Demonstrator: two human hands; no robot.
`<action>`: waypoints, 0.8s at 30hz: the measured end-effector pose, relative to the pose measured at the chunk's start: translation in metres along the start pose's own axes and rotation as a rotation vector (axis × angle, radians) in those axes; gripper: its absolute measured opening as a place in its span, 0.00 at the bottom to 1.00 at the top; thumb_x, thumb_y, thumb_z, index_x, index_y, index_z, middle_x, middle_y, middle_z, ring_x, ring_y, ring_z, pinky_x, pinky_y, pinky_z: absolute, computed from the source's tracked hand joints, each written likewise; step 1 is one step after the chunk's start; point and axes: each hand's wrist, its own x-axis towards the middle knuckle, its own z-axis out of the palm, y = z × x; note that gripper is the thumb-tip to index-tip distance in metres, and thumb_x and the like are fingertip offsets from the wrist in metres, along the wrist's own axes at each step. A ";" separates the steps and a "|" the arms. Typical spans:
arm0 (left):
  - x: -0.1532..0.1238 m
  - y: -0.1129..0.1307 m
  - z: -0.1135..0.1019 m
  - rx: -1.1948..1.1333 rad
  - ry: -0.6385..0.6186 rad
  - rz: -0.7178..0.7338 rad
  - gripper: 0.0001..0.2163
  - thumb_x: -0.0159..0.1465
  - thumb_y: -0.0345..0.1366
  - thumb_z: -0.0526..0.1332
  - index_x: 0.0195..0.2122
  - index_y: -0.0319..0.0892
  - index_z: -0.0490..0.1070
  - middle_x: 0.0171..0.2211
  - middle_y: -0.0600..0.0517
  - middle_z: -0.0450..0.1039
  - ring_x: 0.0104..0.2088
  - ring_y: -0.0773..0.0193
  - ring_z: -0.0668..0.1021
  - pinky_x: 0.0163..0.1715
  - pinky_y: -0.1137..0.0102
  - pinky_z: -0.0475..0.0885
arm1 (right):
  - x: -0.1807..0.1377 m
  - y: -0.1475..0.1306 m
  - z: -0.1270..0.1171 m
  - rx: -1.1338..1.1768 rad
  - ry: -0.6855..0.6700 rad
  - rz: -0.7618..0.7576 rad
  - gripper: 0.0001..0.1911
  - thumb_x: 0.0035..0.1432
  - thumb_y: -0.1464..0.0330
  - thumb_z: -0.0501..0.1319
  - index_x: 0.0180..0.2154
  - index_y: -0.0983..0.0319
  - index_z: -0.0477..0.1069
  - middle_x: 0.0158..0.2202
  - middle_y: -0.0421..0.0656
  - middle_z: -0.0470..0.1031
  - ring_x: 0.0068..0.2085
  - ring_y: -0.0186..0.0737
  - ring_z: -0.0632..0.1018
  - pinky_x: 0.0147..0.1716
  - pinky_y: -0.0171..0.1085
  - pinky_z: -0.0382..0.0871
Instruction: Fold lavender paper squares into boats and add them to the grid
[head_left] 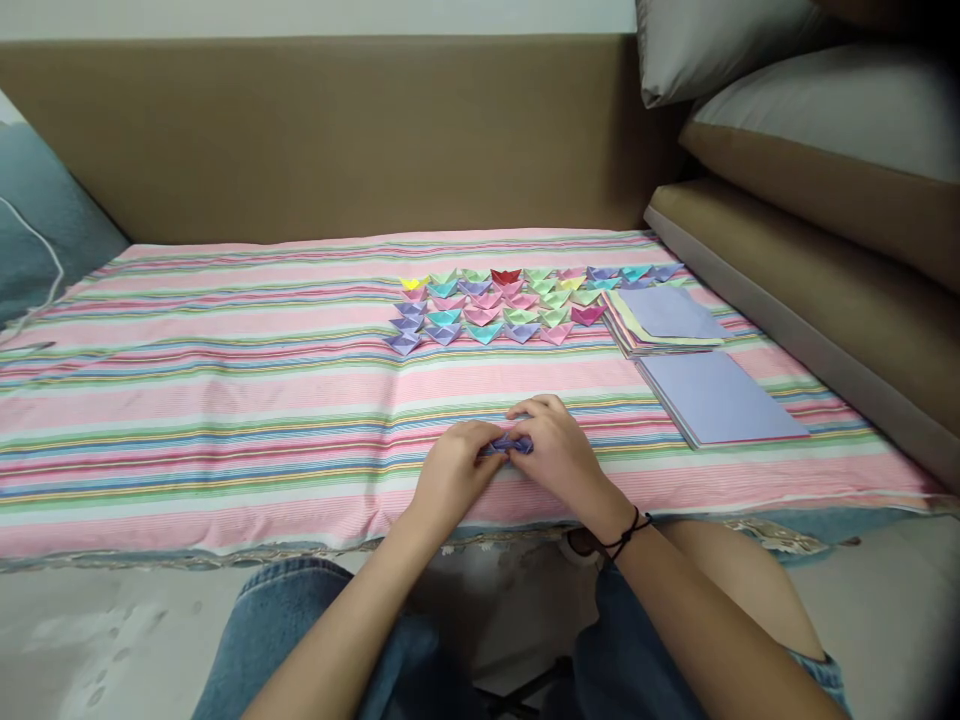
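Observation:
Between the fingers of both hands is a small folded purple paper boat (504, 446), held just above the striped cloth. My left hand (461, 462) pinches its left end, and my right hand (553, 446) grips the right end, with the fingertips of the two hands almost meeting. Parts of the paper are covered by the fingers. Beyond the hands, several folded paper boats (484, 316) in purple, pink, green, blue, yellow and red stand in rows. A stack of purple-topped paper sheets (724, 398) lies to the right of my right hand.
Behind that stack sits a second pile of coloured paper (667, 315), slightly fanned. The striped cloth (187, 400) covers the flat surface up to a brown padded backrest (337, 140). Cushions (817, 120) are piled along the right side. My knees are below the front edge.

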 end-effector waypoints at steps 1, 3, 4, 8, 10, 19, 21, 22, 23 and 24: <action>0.000 0.002 0.001 -0.006 0.014 0.018 0.13 0.57 0.28 0.60 0.44 0.41 0.72 0.43 0.47 0.75 0.44 0.58 0.75 0.44 0.64 0.70 | 0.000 0.000 0.001 -0.006 0.002 -0.005 0.06 0.47 0.76 0.63 0.28 0.61 0.77 0.41 0.47 0.75 0.47 0.48 0.67 0.46 0.46 0.65; 0.000 0.006 0.003 -0.005 0.040 0.038 0.13 0.58 0.26 0.58 0.45 0.41 0.71 0.48 0.46 0.71 0.47 0.58 0.73 0.47 0.63 0.69 | -0.001 -0.001 0.002 -0.005 0.004 -0.011 0.05 0.47 0.76 0.63 0.28 0.62 0.76 0.41 0.47 0.75 0.47 0.49 0.68 0.46 0.46 0.65; 0.000 0.008 0.004 0.006 0.049 0.037 0.13 0.58 0.25 0.57 0.44 0.41 0.71 0.50 0.45 0.70 0.49 0.57 0.72 0.48 0.62 0.69 | -0.001 -0.001 0.002 0.003 0.007 -0.010 0.05 0.46 0.76 0.63 0.28 0.62 0.76 0.41 0.48 0.75 0.47 0.49 0.68 0.46 0.46 0.65; 0.000 0.013 0.008 0.086 0.055 0.016 0.11 0.58 0.25 0.56 0.41 0.41 0.70 0.49 0.44 0.69 0.49 0.56 0.72 0.48 0.60 0.69 | -0.002 0.005 -0.007 0.139 -0.011 -0.033 0.08 0.44 0.76 0.64 0.30 0.61 0.74 0.39 0.46 0.76 0.45 0.48 0.71 0.46 0.45 0.66; 0.001 0.015 0.010 0.144 0.046 0.010 0.10 0.57 0.26 0.56 0.40 0.40 0.70 0.49 0.44 0.69 0.49 0.54 0.72 0.48 0.59 0.68 | -0.003 0.011 -0.015 0.285 -0.056 -0.043 0.14 0.42 0.76 0.64 0.35 0.60 0.73 0.38 0.44 0.76 0.44 0.46 0.74 0.45 0.44 0.67; 0.007 0.025 0.015 0.261 0.041 -0.037 0.06 0.58 0.26 0.57 0.31 0.40 0.72 0.47 0.44 0.70 0.46 0.53 0.72 0.44 0.59 0.69 | -0.010 0.024 -0.026 0.590 -0.106 0.085 0.08 0.49 0.75 0.61 0.32 0.61 0.77 0.32 0.43 0.80 0.33 0.40 0.80 0.33 0.36 0.73; 0.009 0.024 0.016 0.238 0.045 -0.059 0.06 0.58 0.27 0.57 0.30 0.40 0.73 0.46 0.45 0.71 0.45 0.53 0.72 0.43 0.60 0.69 | -0.009 0.022 -0.024 0.521 -0.066 0.059 0.08 0.49 0.75 0.61 0.30 0.61 0.78 0.30 0.43 0.81 0.32 0.41 0.80 0.33 0.37 0.73; 0.010 0.023 0.015 0.219 0.047 -0.063 0.05 0.58 0.27 0.57 0.30 0.41 0.73 0.45 0.45 0.72 0.45 0.53 0.72 0.44 0.60 0.69 | -0.009 0.022 -0.023 0.492 -0.052 0.044 0.08 0.49 0.75 0.61 0.30 0.60 0.78 0.30 0.43 0.81 0.32 0.41 0.80 0.33 0.37 0.72; 0.011 0.021 0.014 0.184 0.050 -0.063 0.05 0.58 0.27 0.58 0.31 0.41 0.73 0.44 0.45 0.72 0.45 0.54 0.73 0.44 0.60 0.69 | -0.008 0.022 -0.023 0.478 -0.044 0.034 0.08 0.49 0.74 0.61 0.30 0.60 0.79 0.30 0.43 0.81 0.32 0.42 0.80 0.33 0.38 0.72; 0.012 0.019 0.012 0.128 0.053 -0.059 0.04 0.58 0.28 0.59 0.32 0.41 0.73 0.44 0.45 0.72 0.45 0.54 0.73 0.45 0.60 0.69 | -0.007 0.022 -0.023 0.484 -0.038 0.035 0.07 0.49 0.74 0.62 0.30 0.59 0.79 0.30 0.43 0.81 0.32 0.43 0.80 0.33 0.38 0.73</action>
